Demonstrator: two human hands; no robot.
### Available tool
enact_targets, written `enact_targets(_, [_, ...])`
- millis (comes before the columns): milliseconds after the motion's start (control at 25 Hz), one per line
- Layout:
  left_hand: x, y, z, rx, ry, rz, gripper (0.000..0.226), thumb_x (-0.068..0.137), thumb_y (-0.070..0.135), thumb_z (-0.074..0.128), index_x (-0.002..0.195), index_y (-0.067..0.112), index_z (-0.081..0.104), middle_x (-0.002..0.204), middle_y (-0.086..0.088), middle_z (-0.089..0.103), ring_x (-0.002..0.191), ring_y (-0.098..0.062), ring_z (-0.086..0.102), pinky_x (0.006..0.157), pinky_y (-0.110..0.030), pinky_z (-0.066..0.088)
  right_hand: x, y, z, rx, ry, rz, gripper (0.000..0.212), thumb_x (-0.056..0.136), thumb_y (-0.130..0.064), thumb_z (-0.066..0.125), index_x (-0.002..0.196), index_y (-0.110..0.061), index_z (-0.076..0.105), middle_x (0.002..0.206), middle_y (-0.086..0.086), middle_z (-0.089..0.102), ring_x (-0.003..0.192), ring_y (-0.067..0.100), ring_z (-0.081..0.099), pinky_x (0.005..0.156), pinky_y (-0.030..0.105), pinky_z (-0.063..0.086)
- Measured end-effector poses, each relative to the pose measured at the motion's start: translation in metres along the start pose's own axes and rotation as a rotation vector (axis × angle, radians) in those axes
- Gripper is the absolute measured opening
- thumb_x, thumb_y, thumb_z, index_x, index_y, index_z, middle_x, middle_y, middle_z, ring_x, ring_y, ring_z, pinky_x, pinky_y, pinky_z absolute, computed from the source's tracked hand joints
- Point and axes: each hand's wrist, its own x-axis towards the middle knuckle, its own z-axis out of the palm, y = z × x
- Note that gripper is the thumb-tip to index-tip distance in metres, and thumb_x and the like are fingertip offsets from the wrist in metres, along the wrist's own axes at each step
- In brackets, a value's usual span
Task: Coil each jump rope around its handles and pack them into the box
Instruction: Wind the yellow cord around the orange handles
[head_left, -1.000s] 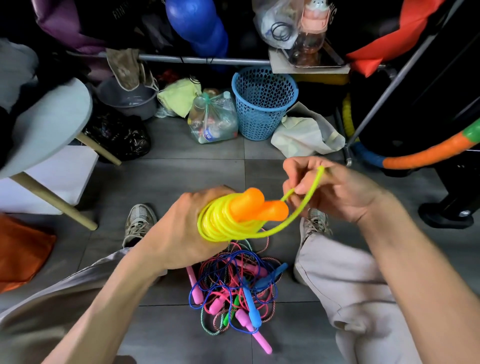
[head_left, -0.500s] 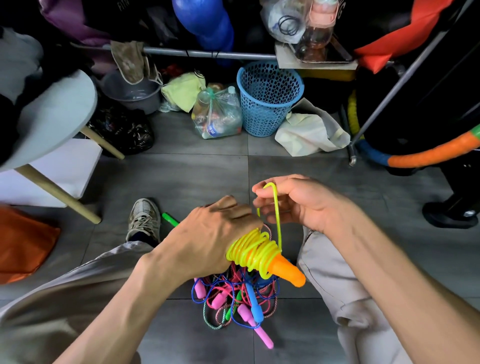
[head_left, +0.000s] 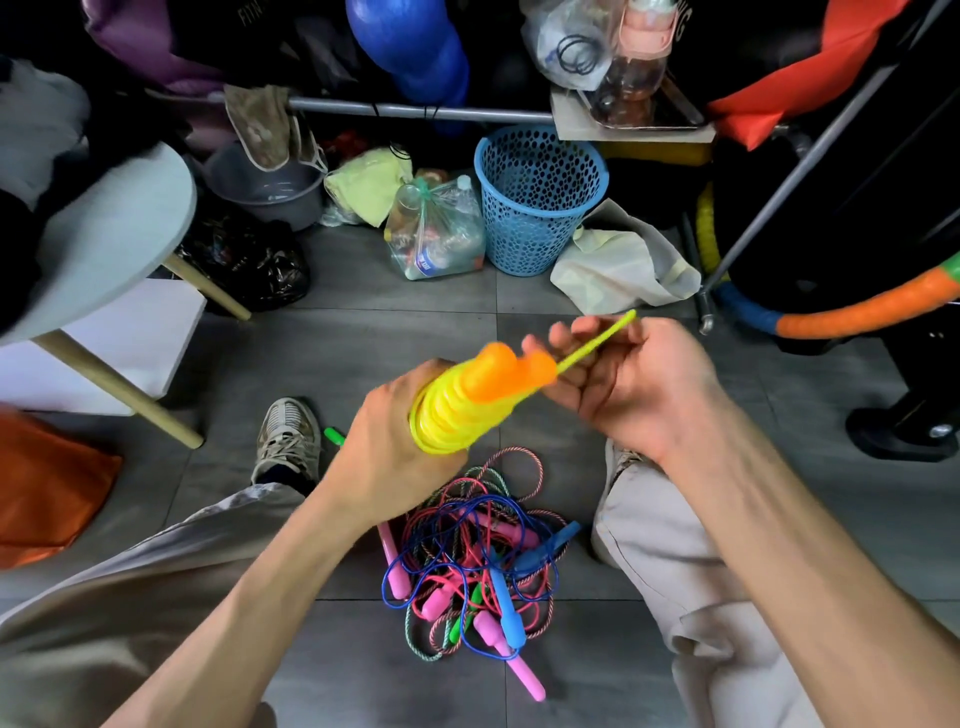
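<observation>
While left hand (head_left: 384, 447) grips coiled yellow rope (head_left: 447, 415), right hand (head_left: 623, 379) pinches its loose end, raised

Grey tiled floor (head_left: 363, 332) — tangled jump ropes (head_left: 478, 566), blue basket (head_left: 537, 202), bagged bottles (head_left: 436, 234).

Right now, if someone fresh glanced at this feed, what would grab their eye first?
Dead centre, the left hand grips orange handles wrapped in bright yellow rope coils, while the right hand pinches the loose yellow rope end. Below, on the grey floor between the knees, lies a tangled pile of pink, blue and green jump ropes. Behind, a blue mesh basket stands out.
</observation>
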Motion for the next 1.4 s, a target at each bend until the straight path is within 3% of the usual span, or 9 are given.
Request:
enact_targets(120, [-0.005, 0.009, 0.020, -0.420, -0.128, -0.402, 0.011, 0.050, 0.005, 0.058, 0.056, 0.014, 0.054, 0.053, 0.006, 0.043, 0.050, -0.012, 0.034, 0.049, -0.022, 0.031, -0.005, 0.001, 0.006, 0.109, -0.109, -0.087, 0.035, 0.085, -0.016, 0.035, 0.052, -0.011, 0.046, 0.051, 0.003, 0.042, 0.044, 0.022, 0.051, 0.063, 0.039, 0.059])
enact_targets(240, [-0.005, 0.007, 0.024, -0.541, -0.137, -0.598, 0.030, 0.047, 0.004, 0.058, 0.075, -0.004, 0.063, 0.056, -0.005, 0.047, 0.049, -0.017, 0.040, 0.045, -0.021, 0.034, -0.005, 0.005, 0.011, 0.087, -0.200, -0.127, 0.022, 0.076, -0.017, 0.039, 0.054, -0.013, 0.041, 0.049, 0.002, 0.034, 0.043, 0.019, 0.042, 0.074, 0.037, 0.049])
enact_targets(400, [0.004, -0.004, 0.018, -0.576, 0.037, -0.779, 0.027, 0.042, 0.006, 0.056, 0.068, 0.005, 0.064, 0.064, -0.015, 0.049, 0.047, -0.022, 0.042, 0.042, -0.019, 0.032, -0.005, 0.011, 0.008, -0.081, -0.297, -0.161, 0.020, 0.078, -0.017, 0.040, 0.062, -0.012, 0.051, 0.067, 0.011, 0.062, 0.085, 0.031, 0.068, 0.095, 0.045, 0.042])
enact_targets(600, [0.004, -0.013, 0.010, -0.567, 0.162, -0.857, 0.031, 0.042, 0.008, 0.054, 0.072, 0.005, 0.062, 0.065, -0.015, 0.048, 0.044, -0.022, 0.042, 0.046, -0.021, 0.031, -0.006, 0.028, 0.010, -0.519, -0.408, -0.409, 0.028, 0.087, -0.011, 0.043, 0.082, -0.009, 0.070, 0.099, 0.017, 0.073, 0.103, 0.029, 0.066, 0.081, 0.035, 0.050])
enact_targets(760, [0.005, -0.015, 0.010, -0.570, 0.159, -0.859, 0.031, 0.041, 0.008, 0.054, 0.071, 0.005, 0.062, 0.067, -0.015, 0.048, 0.046, -0.023, 0.042, 0.044, -0.020, 0.031, -0.008, 0.026, 0.010, -0.688, -0.271, -0.545, 0.026, 0.082, -0.012, 0.040, 0.072, -0.011, 0.064, 0.089, 0.011, 0.074, 0.075, 0.024, 0.059, 0.057, 0.030, 0.030])
enact_targets(960, [0.010, -0.006, 0.004, -0.778, 0.074, -0.842, 0.025, 0.052, 0.006, 0.053, 0.076, 0.008, 0.059, 0.059, -0.007, 0.050, 0.042, -0.018, 0.045, 0.037, -0.016, 0.029, -0.008, 0.038, 0.013, -0.192, -0.290, -0.122, 0.015, 0.072, -0.019, 0.033, 0.057, -0.015, 0.035, 0.058, 0.002, 0.032, 0.042, 0.015, 0.027, 0.046, 0.026, 0.018])
enact_targets(1080, [0.010, 0.002, -0.001, -0.873, 0.056, -0.684, 0.028, 0.052, 0.000, 0.051, 0.076, 0.009, 0.062, 0.063, -0.007, 0.047, 0.044, -0.016, 0.041, 0.037, -0.018, 0.028, -0.002, 0.033, 0.008, -0.106, -0.178, 0.033, 0.013, 0.072, -0.021, 0.033, 0.059, -0.019, 0.033, 0.056, -0.004, 0.024, 0.037, 0.011, 0.023, 0.043, 0.022, 0.019])
enact_targets(1280, [-0.004, 0.006, 0.000, -0.627, -0.151, -0.377, 0.018, 0.047, -0.007, 0.054, 0.064, 0.001, 0.057, 0.064, -0.011, 0.043, 0.056, -0.020, 0.034, 0.053, -0.024, 0.025, 0.007, 0.014, 0.001, -0.151, -0.035, 0.149, 0.016, 0.074, -0.020, 0.035, 0.059, -0.019, 0.039, 0.051, -0.007, 0.028, 0.031, 0.008, 0.024, 0.036, 0.016, 0.025])
enact_targets(1400, [-0.005, 0.009, -0.002, -0.406, -0.280, -0.163, 0.028, 0.052, -0.006, 0.058, 0.053, 0.022, 0.054, 0.051, 0.012, 0.040, 0.047, -0.006, 0.031, 0.049, -0.015, 0.028, 0.007, 0.008, -0.002, -0.140, 0.020, 0.159, 0.014, 0.077, -0.018, 0.037, 0.063, -0.017, 0.041, 0.051, -0.005, 0.031, 0.033, 0.008, 0.025, 0.042, 0.012, 0.025])
